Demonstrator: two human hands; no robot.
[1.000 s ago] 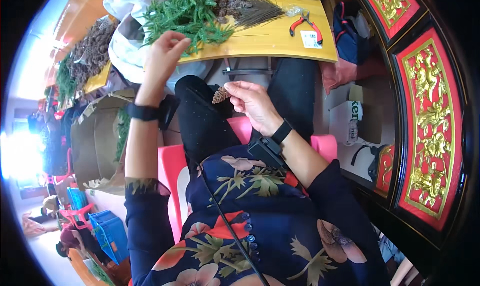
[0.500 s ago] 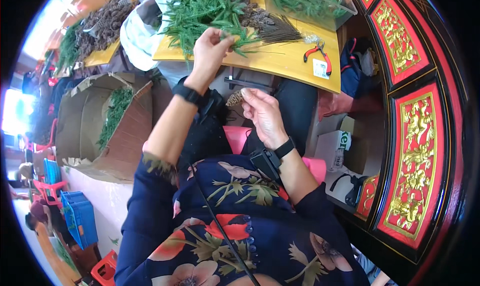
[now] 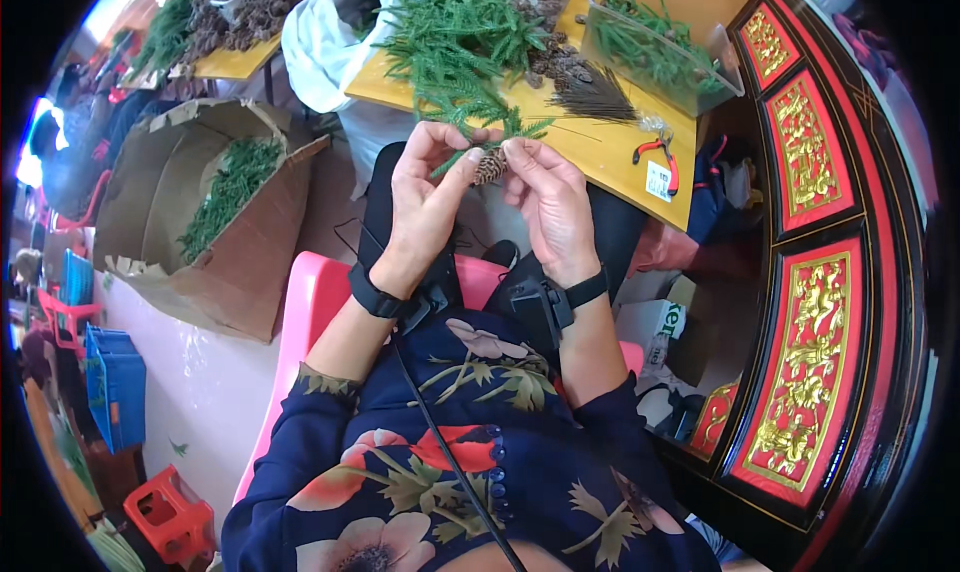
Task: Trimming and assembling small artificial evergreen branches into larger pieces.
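Observation:
Just off the table's near edge, both hands meet around a brown pine cone (image 3: pixel 489 167) and a green artificial pine sprig (image 3: pixel 515 126). My left hand (image 3: pixel 430 187) pinches the sprig against the cone with thumb and fingers. From the other side, my right hand (image 3: pixel 553 197) closes its thumb and fingertips at the cone's top. Fingers hide where cone and sprig meet. Beyond the hands, a heap of green sprigs (image 3: pixel 450 42) lies on the yellow table (image 3: pixel 590 162), with loose pine cones (image 3: pixel 565 64) and a bundle of thin dark wires (image 3: pixel 600 97) beside it.
Red-handled pliers (image 3: pixel 671 167) rest near the table's right corner, by a clear bin (image 3: pixel 640 57) of greenery. To the left stands an open cardboard box (image 3: pixel 250 272) with more sprigs. A blue crate (image 3: pixel 118 392) and red stool (image 3: pixel 172 512) are on the floor.
My left hand has come back from the sprig heap toward my right hand, bringing a green sprig to the cone. My right hand has risen slightly with the cone. The view has shifted.

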